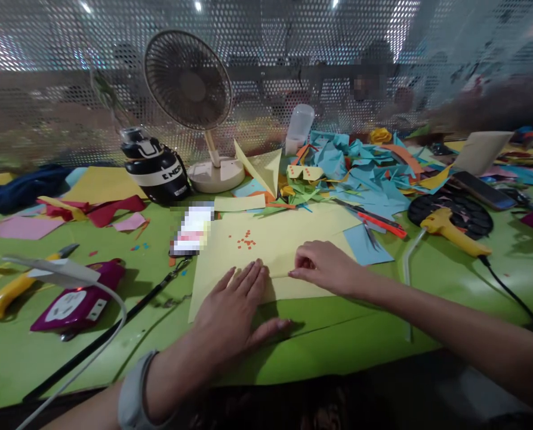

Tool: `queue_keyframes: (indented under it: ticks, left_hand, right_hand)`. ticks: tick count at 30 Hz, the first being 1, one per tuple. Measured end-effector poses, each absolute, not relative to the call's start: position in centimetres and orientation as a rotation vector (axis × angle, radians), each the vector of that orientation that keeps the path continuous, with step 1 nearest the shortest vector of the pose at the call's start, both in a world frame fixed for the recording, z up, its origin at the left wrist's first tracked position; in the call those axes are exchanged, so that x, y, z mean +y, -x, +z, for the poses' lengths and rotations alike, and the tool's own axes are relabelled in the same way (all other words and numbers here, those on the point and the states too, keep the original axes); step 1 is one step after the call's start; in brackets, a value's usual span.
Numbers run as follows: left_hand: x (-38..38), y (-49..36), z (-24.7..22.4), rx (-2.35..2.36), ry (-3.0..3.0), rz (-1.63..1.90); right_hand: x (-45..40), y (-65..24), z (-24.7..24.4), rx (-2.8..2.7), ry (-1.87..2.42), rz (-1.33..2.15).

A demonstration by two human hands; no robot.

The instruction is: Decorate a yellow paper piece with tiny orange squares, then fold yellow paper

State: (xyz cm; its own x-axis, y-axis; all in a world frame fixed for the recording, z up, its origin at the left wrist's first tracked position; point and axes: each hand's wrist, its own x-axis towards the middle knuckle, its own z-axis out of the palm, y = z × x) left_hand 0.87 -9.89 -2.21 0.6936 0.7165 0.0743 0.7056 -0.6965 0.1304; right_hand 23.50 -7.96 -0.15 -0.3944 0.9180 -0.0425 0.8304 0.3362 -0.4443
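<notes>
A large pale yellow sheet of paper [221, 263] lies on the green table in front of me. My left hand [234, 304] rests flat across its front part, fingers stretched out and thumb spread toward the right. To the right, my right hand [322, 267] is over the same sheet with its fingers curled and the thumb against them. A thin line, like an edge or crease in the paper, runs between the two hands. What the right fingertips hold, if anything, is hidden. Small orange-red paper bits [247, 241] lie scattered on the sheet beyond my left hand.
Behind stand a fan [190, 80] and a black bottle [156, 170]. Blue paper scraps [338, 158] pile up at the back. A red-handled tool [378, 222] and yellow glue gun [456, 233] lie right. A phone [192, 230], purple power strip [80, 298] and cables are left.
</notes>
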Motion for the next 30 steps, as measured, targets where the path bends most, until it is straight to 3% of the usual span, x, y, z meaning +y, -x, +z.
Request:
queue_keyframes:
  ticks: [4,19,30]
  left_hand:
    - [-7.0,-0.8,-0.6,1.12,-2.558,0.417]
    - [-4.7,-1.1,-0.5,1.143,-2.376,0.348]
    - [-4.8,-1.2,-1.4,1.177,-2.58,0.312]
  right_hand:
    - [-8.0,-23.7,-0.7,-2.314,1.577,0.638]
    - [-7.9,-23.6,-1.0,-2.277,1.594,0.658]
    - [-7.7,-24.1,-1.3,-2.29,1.58,0.683]
